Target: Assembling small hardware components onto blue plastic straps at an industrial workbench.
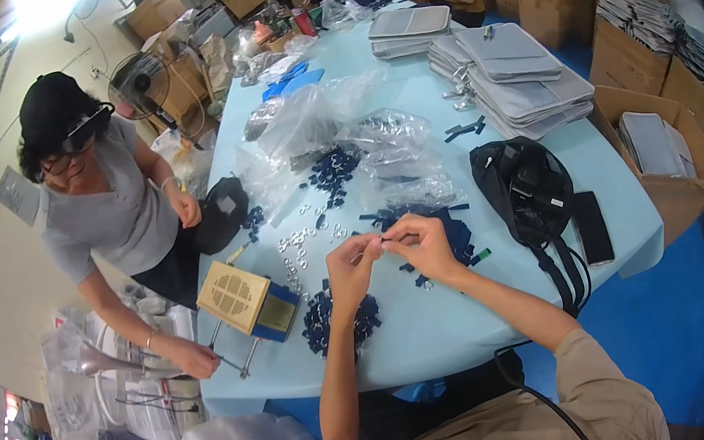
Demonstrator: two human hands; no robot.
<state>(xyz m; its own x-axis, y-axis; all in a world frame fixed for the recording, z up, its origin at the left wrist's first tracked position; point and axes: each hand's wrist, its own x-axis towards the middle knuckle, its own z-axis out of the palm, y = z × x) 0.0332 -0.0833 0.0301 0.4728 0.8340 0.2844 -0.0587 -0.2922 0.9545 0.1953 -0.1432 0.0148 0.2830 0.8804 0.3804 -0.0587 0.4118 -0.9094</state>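
Observation:
My left hand (352, 269) and my right hand (426, 247) meet fingertip to fingertip above the near middle of the table. Both are closed in a pinch on a small dark strip (385, 239), mostly hidden by the fingers. Just below my left hand lies a heap of small navy fabric tabs (317, 326). Pale metal-looking rings (293, 251) are scattered to the left of it. Longer navy strips (460, 239) lie partly behind my right hand. Farther off sits another pile of navy tabs (333, 177).
A light blue cloth covers the table (440, 334). A yellow-and-blue box-shaped device (237, 297) stands left, beside a co-worker (108, 178) whose hand holds its lever. Clear plastic bags (397, 155) lie mid-table. A black backpack (525, 186), dark phone-like slab (591, 227) and stacked grey cases (523, 92) occupy the right.

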